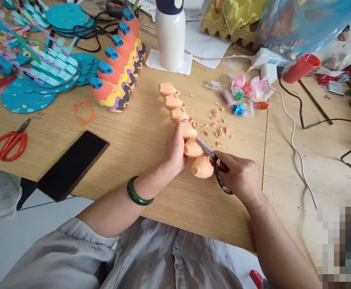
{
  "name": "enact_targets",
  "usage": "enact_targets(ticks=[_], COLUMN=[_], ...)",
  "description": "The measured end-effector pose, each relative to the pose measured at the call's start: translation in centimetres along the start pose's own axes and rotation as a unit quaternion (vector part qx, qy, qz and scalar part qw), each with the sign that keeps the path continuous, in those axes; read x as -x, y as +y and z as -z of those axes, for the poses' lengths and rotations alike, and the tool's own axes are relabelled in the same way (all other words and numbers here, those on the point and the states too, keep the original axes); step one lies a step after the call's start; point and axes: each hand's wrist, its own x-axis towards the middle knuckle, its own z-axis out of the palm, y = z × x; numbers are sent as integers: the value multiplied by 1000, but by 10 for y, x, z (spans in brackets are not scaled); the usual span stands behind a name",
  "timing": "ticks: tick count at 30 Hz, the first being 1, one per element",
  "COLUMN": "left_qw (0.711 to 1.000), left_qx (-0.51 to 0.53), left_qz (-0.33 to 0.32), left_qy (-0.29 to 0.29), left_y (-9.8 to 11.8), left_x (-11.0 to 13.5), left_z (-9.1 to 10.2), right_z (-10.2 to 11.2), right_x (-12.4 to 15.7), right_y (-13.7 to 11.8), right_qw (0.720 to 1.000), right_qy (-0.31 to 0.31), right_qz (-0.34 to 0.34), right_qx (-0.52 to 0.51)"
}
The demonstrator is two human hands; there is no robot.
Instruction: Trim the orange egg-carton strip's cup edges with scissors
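Note:
An orange strip of egg carton cups (195,147) lies slantwise on the table in front of me. My left hand (177,146) is closed around its middle, thumb on top. Black-handled scissors (205,148) are in my right hand (240,174), with fingers through the handles. Their blades touch the strip's right edge, near the two cups closest to me. Whether the blades are fully closed is hard to see. Small orange scraps (220,131) are scattered to the right of the strip.
Left of me lie a phone (73,164) and red-handled scissors (8,144). Behind stand a painted egg carton caterpillar (118,68) and a white bottle (171,40). Blue paper crafts (51,66) fill the back left. Small colourful packets (247,90), a power strip (268,58) and cables (294,136) lie right.

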Motion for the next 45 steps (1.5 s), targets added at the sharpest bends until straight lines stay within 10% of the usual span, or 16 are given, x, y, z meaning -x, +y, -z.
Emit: enact_targets(ticks=[14,32,45], left_qw=[999,999,996], left_qx=[-3,-5,-30], left_qz=[-17,-25,-12], left_qy=[30,41,83], left_y=[13,10,5], left_x=[4,8,0], left_z=[-3,-5,-2], right_z=[7,-1,-6], right_x=[-6,-3,3], right_y=[6,8,-2], right_qw=[963,999,998], right_qy=[-57,-9,7], right_qz=[-219,42,11], right_qx=[-148,-17,67])
